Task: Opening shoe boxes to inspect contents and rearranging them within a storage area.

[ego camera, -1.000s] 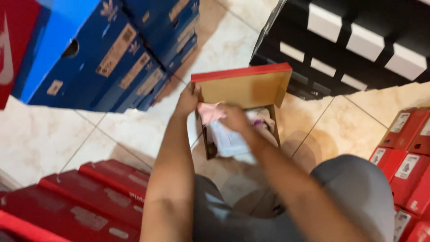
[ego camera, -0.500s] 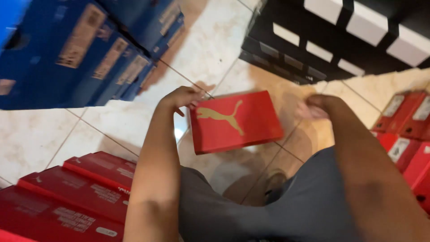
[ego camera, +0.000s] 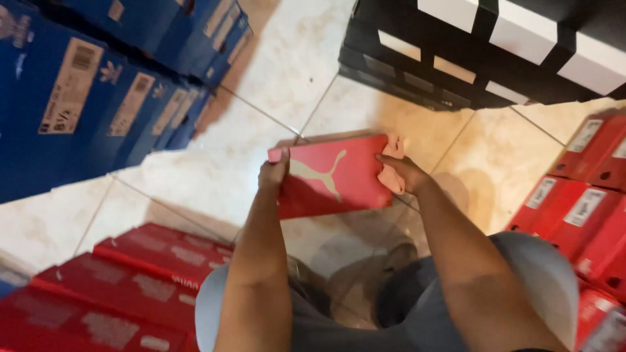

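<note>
A red shoe box [ego camera: 329,175] with a pale animal figure on its closed lid is held flat above the tiled floor. My left hand [ego camera: 274,173] grips its left edge. My right hand [ego camera: 396,171] grips its right edge, fingers curled over the side. My knees in grey shorts [ego camera: 521,274] show below the box.
Blue shoe boxes [ego camera: 98,98] are stacked at the left. Black and white boxes [ego camera: 495,52] pile up at the top right. Red boxes lie at the lower left [ego camera: 130,287] and along the right [ego camera: 580,195]. Beige floor tiles [ego camera: 215,163] lie between them.
The box stood open with my right hand inside a second ago. Its lid came down, and both hands now hold the closed box at its two ends.
</note>
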